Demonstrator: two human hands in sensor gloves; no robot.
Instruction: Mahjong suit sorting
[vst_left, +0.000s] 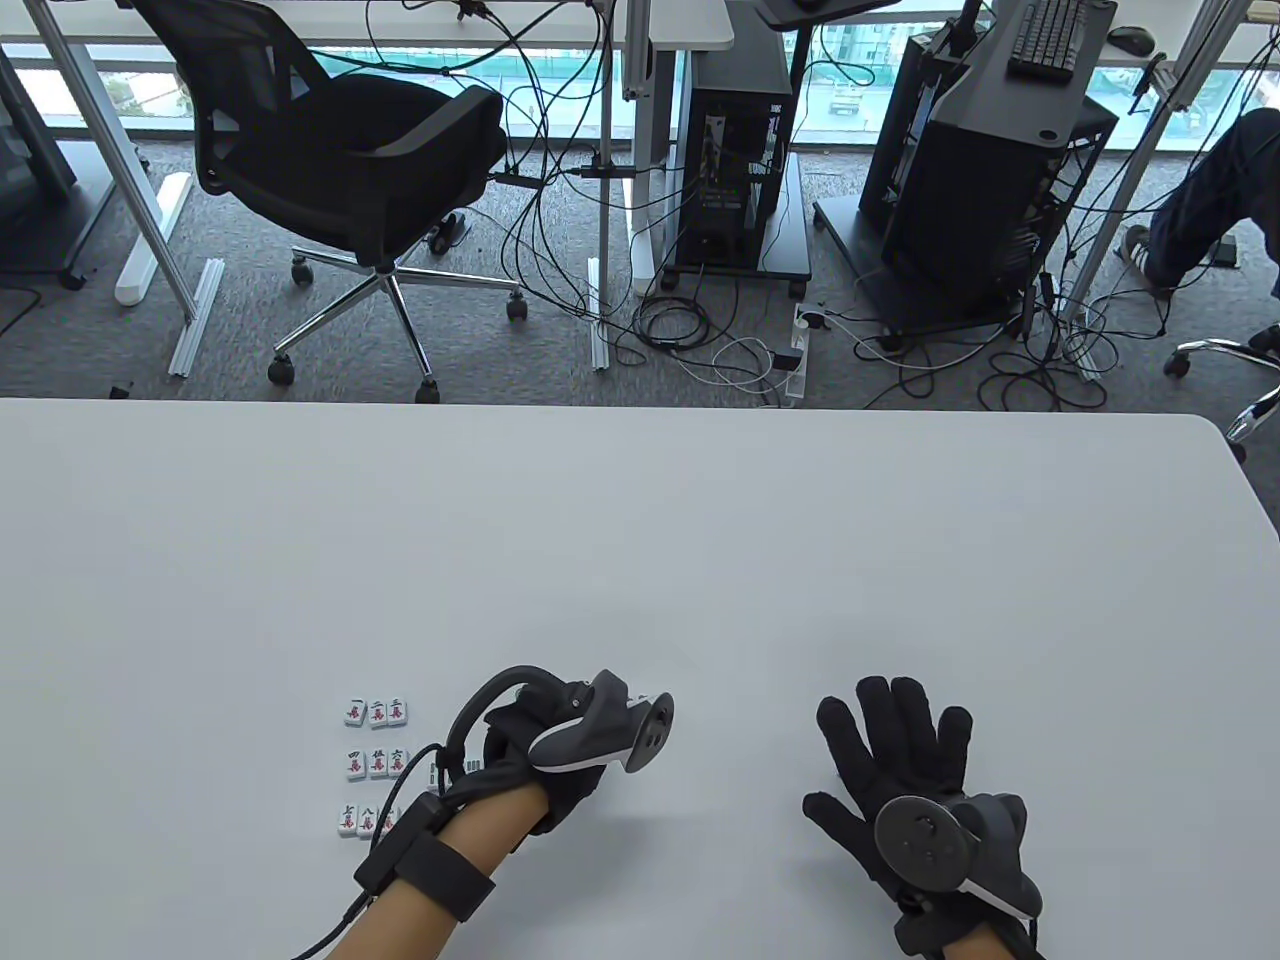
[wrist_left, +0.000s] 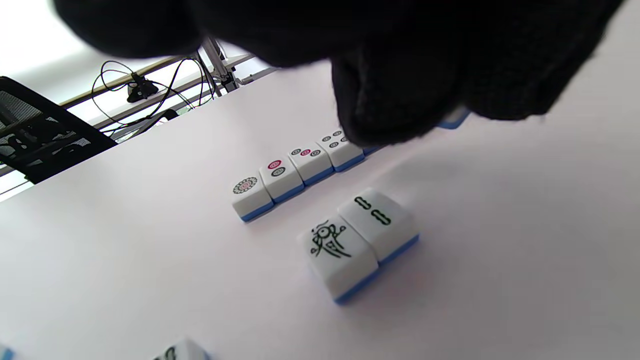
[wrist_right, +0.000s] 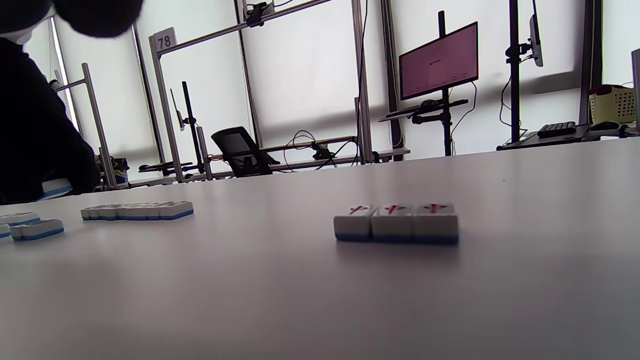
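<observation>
Dot tiles (wrist_left: 295, 172) hidden under left hand (vst_left: 540, 760) overhead show wrist-side.

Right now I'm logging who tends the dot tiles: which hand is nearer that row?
Left. The left hand hangs over the far end of the dot-tile row; the right hand lies flat, well off to the side.

Left hand (vst_left: 545, 745) curled; right hand (vst_left: 900, 790) flat, splayed.

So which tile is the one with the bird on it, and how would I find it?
On the white table, beneath the gloved left hand, a row of circle tiles lies; nearer the camera sits a pair. The bird tile touches the two-stick tile and alone carries a bird drawing.
</observation>
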